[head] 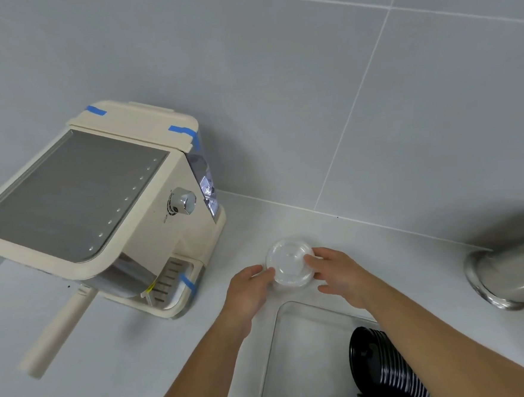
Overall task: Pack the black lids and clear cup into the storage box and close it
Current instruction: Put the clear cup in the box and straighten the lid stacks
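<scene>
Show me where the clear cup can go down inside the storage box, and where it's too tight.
The storage box has bare floor in its left and far part, bordered by its left wall and the stack of black lids. The right near corner is crowded by that stack, with the right forearm over it. Both hands, left hand and right hand, have a grip on the clear cup beyond the box's far rim.

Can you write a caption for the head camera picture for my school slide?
Both hands, left hand and right hand, grip a clear cup beside the storage box holding black lids.
</scene>
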